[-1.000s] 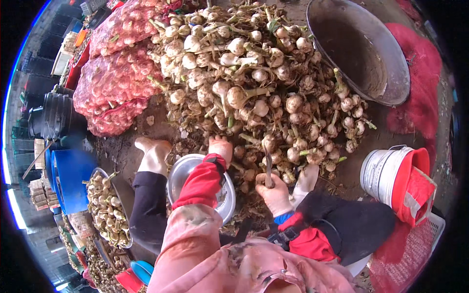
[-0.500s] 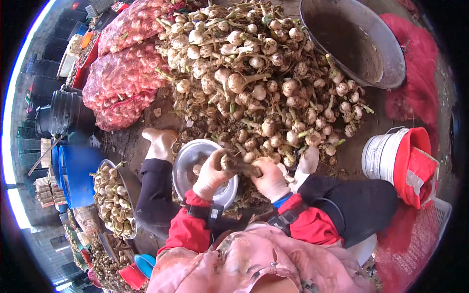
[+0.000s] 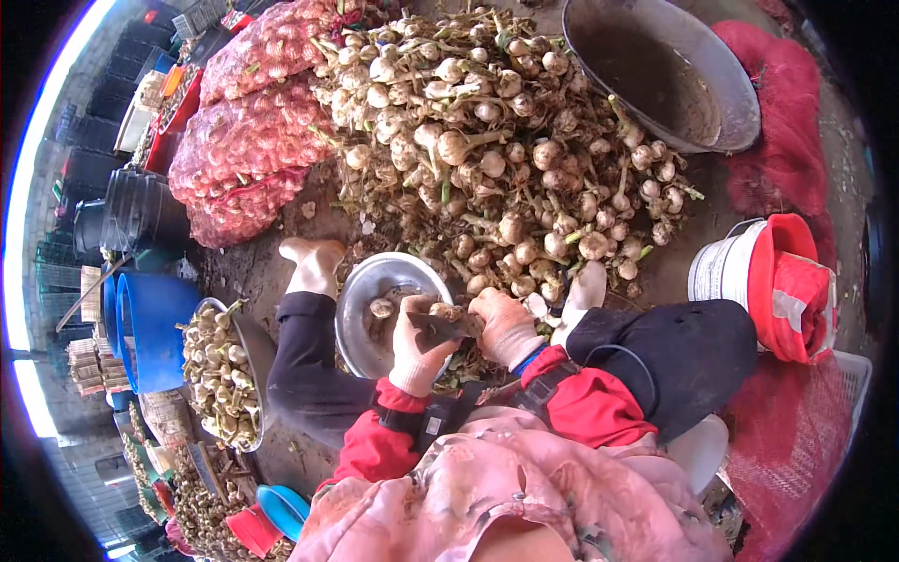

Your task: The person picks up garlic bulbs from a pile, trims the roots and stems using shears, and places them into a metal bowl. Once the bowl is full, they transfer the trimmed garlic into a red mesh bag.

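Both my hands meet over the right side of a round metal basin set between my legs. My left hand, in a pale glove, is closed around a soil-stained garlic bulb. Against it lies a dark, flat blade like a knife's, gripped by my gloved right hand; its handle is hidden in the fingers. One loose garlic bulb sits in the basin. Just beyond spreads a big heap of garlic with stems and roots on.
Red net sacks of garlic stand far left. A pan of trimmed garlic and a blue tub are at left. At right are a large metal tub, a white bucket with a red one in it, and red netting.
Both hands have turned and shifted slightly, and the dark blade now shows flat between them. A loose bulb in the basin is now in plainer sight. The whole view has shifted a little.
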### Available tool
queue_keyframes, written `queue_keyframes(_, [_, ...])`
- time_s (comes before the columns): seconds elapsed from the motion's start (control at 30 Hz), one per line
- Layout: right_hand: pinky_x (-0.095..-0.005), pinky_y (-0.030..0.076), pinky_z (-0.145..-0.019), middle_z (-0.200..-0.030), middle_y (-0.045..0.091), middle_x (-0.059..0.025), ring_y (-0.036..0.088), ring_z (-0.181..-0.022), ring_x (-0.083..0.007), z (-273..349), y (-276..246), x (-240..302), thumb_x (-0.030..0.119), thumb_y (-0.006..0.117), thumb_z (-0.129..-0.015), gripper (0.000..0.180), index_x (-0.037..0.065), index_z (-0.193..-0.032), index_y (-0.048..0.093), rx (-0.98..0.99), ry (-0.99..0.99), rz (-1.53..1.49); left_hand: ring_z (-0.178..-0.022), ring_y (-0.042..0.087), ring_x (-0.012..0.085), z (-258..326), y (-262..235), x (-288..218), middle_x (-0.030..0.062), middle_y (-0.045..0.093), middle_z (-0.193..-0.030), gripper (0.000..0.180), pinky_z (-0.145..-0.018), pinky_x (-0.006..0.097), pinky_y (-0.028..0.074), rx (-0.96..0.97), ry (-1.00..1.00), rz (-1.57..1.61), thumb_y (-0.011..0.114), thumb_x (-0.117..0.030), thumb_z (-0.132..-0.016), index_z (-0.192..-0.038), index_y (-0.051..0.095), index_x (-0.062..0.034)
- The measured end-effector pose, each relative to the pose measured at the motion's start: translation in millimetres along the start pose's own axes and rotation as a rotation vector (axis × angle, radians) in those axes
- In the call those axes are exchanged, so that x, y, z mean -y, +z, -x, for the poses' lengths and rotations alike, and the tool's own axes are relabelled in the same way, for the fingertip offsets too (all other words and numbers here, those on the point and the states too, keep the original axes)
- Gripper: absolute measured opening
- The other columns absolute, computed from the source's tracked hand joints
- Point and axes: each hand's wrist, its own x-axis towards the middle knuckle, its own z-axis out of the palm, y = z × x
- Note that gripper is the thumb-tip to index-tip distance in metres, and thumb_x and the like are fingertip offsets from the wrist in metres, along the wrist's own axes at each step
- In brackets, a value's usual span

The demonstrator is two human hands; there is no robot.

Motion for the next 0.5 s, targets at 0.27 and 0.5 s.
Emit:
queue_keyframes(0.27, [-0.0333,0.051,-0.073,-0.077,0.068,-0.0082,0.065,-0.073,-0.0237,-19,23,-72,0.006,0.067,-0.078,0.016,0.006,-0.094,0.068,-0.182,0.337,-0.407,-0.100,0.057,0.0148,1,-20,-2,0.0050,0.058,-0.109,0.044,-0.092,0.032,0.047,-0.019,0.208,-0.047,0.073,-0.016,-0.084,-0.121,0.050,-0.0063])
queue_keyframes(0.5, [-0.0352,0.051,-0.076,-0.093,0.063,-0.0094,0.063,-0.086,-0.0273,-3,10,5,0.000,0.071,-0.074,0.021,0.010,-0.092,0.066,-0.342,-0.195,-0.505,-0.101,0.059,0.0200,-6,-25,27,0.0039,0.064,-0.111,0.034,-0.093,0.040,0.047,-0.145,-0.094,1.164,0.072,-0.026,-0.085,-0.115,0.061,-0.0113])
